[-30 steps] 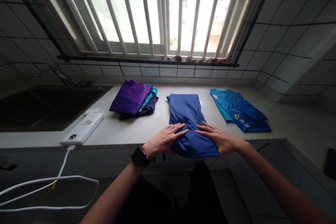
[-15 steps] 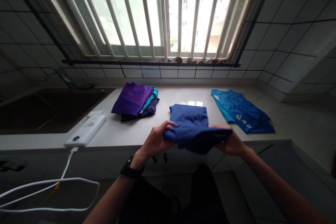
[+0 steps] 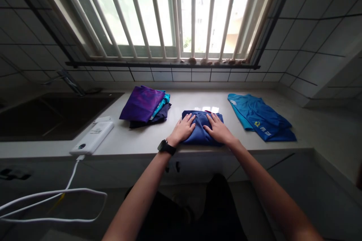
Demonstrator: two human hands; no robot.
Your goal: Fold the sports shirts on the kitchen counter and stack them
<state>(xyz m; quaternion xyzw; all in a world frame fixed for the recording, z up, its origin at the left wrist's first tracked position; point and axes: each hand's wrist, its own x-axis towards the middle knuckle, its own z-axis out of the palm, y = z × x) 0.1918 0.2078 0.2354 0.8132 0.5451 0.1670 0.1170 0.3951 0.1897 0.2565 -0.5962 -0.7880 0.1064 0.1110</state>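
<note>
The folded blue garment (image 3: pixel 200 117) sits mid-tabletop (image 3: pixel 135 143); left hand (image 3: pixel 182 130) and right hand (image 3: pixel 218 131) lie flat on top, fingers spread open, gripping nothing, pressing to hold the folds down; purple folded stack (image 3: pixel 140 103) to one side, teal-blue garment (image 3: pixel 257 116) to the other, laid well apart so nothing overlaps

The blue shirt (image 3: pixel 201 123) I'm touching is smooth, thin synthetic cloth with a soft sheen. The counter (image 3: pixel 127 143) is polished and glossy. At ten o'clock lies a power bank (image 3: pixel 93 138) of smooth white plastic; at two o'clock, glazed ceramic tiles (image 3: pixel 305 30) shine.
</note>
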